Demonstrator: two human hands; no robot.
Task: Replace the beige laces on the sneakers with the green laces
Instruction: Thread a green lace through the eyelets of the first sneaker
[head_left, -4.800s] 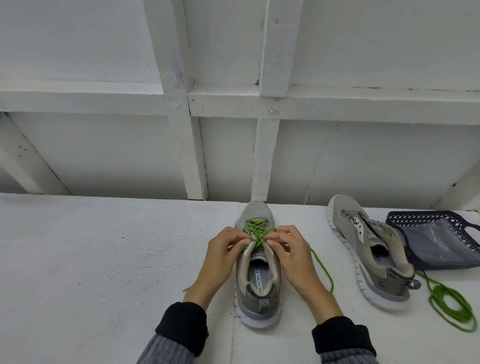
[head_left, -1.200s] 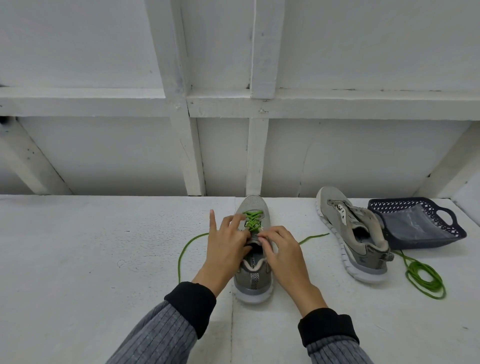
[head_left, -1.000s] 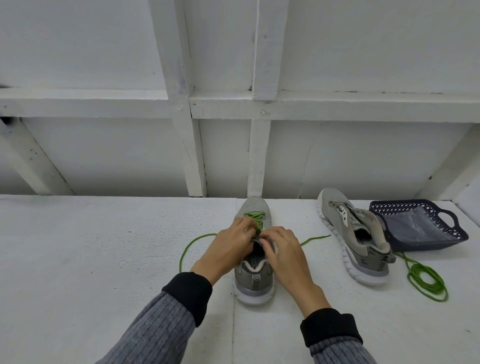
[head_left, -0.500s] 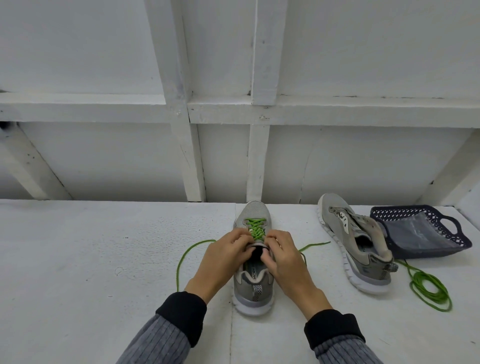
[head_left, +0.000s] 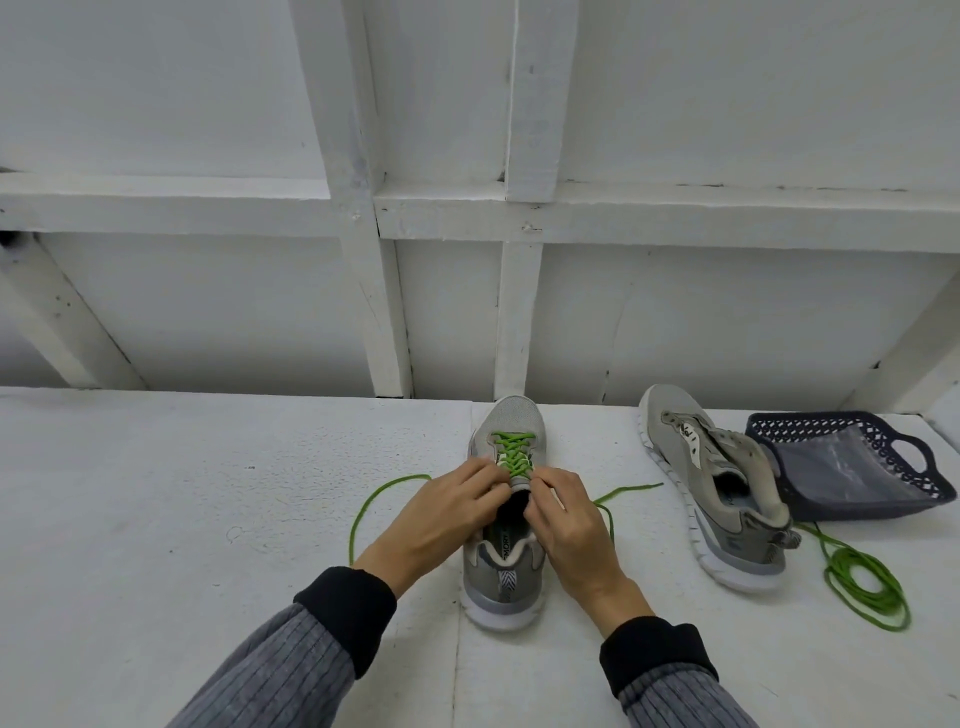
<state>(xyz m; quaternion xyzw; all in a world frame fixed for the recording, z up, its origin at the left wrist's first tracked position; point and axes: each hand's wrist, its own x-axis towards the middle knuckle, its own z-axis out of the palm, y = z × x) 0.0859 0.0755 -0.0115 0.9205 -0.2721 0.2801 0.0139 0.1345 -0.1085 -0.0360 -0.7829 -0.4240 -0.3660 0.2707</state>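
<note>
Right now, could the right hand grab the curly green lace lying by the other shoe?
Probably yes. The right hand is busy on the middle sneaker, and the unlaced sneaker lies between, but the coiled lace sits uncovered.

Both hands' fingers (head_left: 488, 491) pinching green lace (head_left: 511, 454) on centre sneaker (head_left: 506, 519), second sneaker (head_left: 717, 499), basket (head_left: 852, 467) right

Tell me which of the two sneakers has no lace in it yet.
The sneaker by the basket, right of both hands; its eyelets are bare. The sneaker between the hands already carries the green lace.
</note>
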